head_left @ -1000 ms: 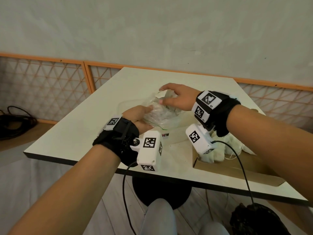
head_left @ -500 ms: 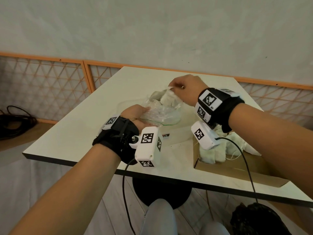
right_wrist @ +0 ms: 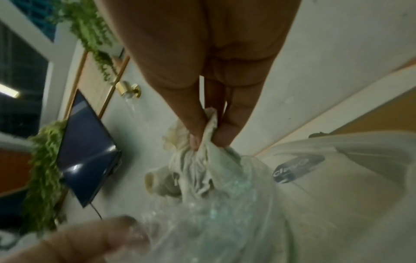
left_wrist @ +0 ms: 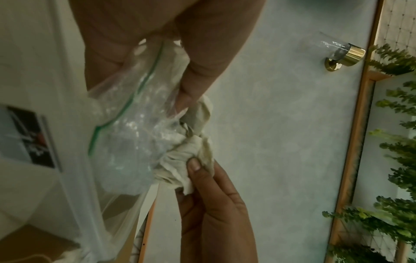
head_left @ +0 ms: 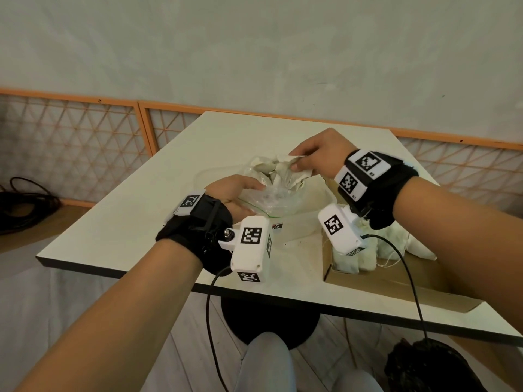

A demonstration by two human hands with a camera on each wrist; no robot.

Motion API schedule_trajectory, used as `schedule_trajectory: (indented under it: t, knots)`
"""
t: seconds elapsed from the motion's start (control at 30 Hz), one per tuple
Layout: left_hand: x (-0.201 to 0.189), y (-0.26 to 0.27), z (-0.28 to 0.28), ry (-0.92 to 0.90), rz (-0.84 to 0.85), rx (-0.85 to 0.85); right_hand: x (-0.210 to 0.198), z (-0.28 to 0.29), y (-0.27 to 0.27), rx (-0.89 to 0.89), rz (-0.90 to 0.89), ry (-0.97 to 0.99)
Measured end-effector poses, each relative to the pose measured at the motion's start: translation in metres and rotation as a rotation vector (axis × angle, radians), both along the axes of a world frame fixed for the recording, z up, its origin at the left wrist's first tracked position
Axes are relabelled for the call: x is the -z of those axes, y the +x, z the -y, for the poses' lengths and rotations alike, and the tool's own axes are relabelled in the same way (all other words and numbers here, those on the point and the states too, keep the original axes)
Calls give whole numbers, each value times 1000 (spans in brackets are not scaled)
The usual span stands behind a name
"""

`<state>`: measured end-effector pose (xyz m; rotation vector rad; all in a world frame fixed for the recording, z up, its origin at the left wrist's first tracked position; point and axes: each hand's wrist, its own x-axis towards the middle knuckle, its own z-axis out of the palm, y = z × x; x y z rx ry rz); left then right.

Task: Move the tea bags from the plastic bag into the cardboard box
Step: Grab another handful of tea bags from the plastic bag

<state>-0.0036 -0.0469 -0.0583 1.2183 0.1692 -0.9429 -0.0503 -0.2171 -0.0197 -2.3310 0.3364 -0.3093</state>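
my right hand has lifted, pinching a cloth tea bag half out of the plastic bag my left hand grips, ready for the cardboard box beside it.

One head view and two wrist views, all meeting at the bag's mouth.

The head camera looks forward and down over both forearms onto the bench. Each wrist camera sits close behind its own palm, looking along the fingers. All three share the plastic bag and the bunched tea bags; each wrist view also catches the opposite hand.
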Motion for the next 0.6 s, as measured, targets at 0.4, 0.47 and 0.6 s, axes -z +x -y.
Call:
schedule_trajectory:
  t: [0.4,0.47,0.6]
  knots:
    - [2,2,4,234,129,11,-16,-2,-3,-18,107,410]
    - [6,10,3,316,218,37,-12,-5,-3,-25,86,374]
    - [11,20,-1,401,361,9,-6,-5,1,8,88,358]
